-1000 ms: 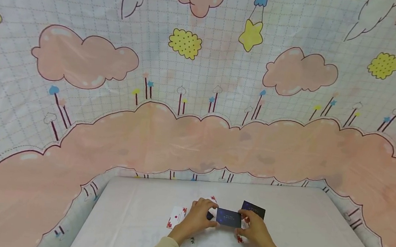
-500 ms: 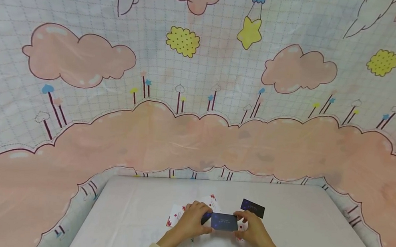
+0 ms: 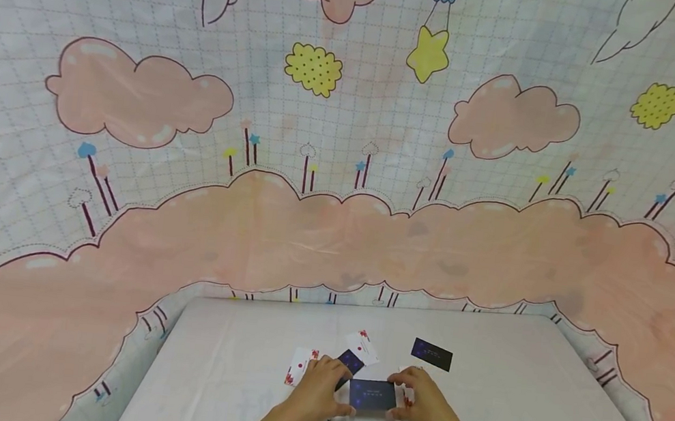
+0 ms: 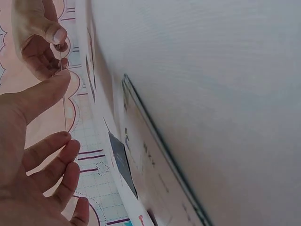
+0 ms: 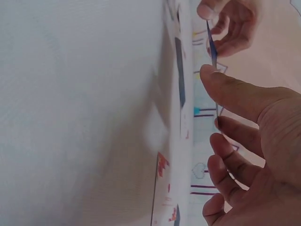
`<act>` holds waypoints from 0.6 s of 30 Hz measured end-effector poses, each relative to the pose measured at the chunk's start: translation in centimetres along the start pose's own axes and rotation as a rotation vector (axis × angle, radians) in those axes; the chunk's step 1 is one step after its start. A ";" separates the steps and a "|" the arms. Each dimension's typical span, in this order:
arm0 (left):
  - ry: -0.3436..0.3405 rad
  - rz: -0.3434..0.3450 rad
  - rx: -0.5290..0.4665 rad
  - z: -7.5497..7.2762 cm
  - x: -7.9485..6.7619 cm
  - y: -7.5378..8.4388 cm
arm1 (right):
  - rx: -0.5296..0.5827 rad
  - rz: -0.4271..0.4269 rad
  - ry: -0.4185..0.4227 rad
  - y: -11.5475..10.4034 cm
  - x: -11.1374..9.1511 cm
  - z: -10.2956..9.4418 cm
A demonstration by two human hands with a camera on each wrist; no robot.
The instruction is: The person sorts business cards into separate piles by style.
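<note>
A dark blue card [image 3: 372, 395] with small pale print is held above the table between both hands. My left hand [image 3: 318, 392] pinches its left edge, thumb at the near corner and fingers at the far one. At the opposite edge my right hand [image 3: 425, 403] pinches it the same way. Both wrist views show the card almost edge-on, a thin line between thumb and fingertips in the left wrist view. Just beyond the left fingers, a second dark blue card [image 3: 350, 361] lies on the table, partly hidden by that hand.
Another dark card [image 3: 432, 354] lies at the far right of the hands. White cards with red flowers lie at the left [image 3: 298, 365] and farther back [image 3: 364, 346]; one is partly covered by my right hand. Near my left wrist lies a white card with green leaves [image 4: 150, 160].
Both hands have brought the held dark blue card nearer the body and slightly left. More of the second dark card and the far flowered card now shows.
</note>
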State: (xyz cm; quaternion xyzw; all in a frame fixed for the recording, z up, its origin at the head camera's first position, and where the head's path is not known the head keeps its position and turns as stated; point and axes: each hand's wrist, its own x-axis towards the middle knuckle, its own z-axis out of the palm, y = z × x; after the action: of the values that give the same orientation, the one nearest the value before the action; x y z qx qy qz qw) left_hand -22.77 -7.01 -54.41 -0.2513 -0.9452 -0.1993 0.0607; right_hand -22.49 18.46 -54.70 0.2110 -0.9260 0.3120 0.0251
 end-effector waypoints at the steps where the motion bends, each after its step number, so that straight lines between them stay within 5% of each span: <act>1: 0.002 0.001 0.006 0.1 -0.1 -0.1 | 0.007 0.001 0.001 0.0 0.0 0.1; 18: -0.048 -0.044 0.029 1.1 -1.3 -0.2 | -0.099 0.000 -0.062 0.4 -0.1 2.2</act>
State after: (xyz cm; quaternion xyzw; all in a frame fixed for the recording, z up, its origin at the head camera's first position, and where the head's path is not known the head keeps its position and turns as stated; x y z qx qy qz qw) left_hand -21.74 -7.33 -55.81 -0.2341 -0.9545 -0.1809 0.0374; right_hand -22.40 17.47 -56.69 0.2189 -0.9407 0.2592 0.0068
